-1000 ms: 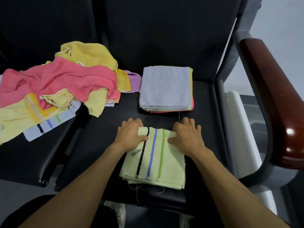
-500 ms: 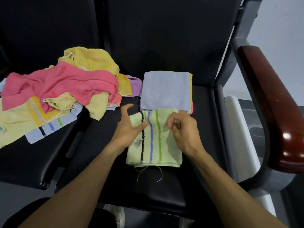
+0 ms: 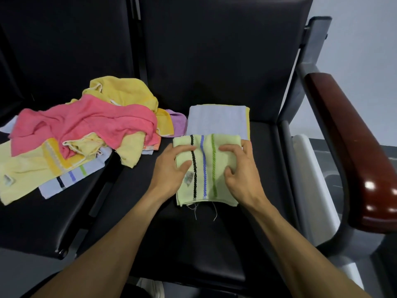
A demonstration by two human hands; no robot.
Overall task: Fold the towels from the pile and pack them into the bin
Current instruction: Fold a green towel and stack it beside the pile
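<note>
A folded light-green towel with black, blue and green stripes is held between my two hands over the black seat. My left hand grips its left edge, thumb on top near the label. My right hand grips its right side with curled fingers. The towel's far edge overlaps the front of a stack of folded towels, whose top one is lavender. A loose pile of pink, yellow and striped towels lies to the left. No bin is clearly in view.
The black seat and the one beside it carry everything. A dark red wooden armrest rises at the right, with a white object between it and the seat. Black backrests stand behind.
Both hands took hold of the green towel and moved it away from me, from the seat's front up to the folded stack, which its far edge now overlaps.
</note>
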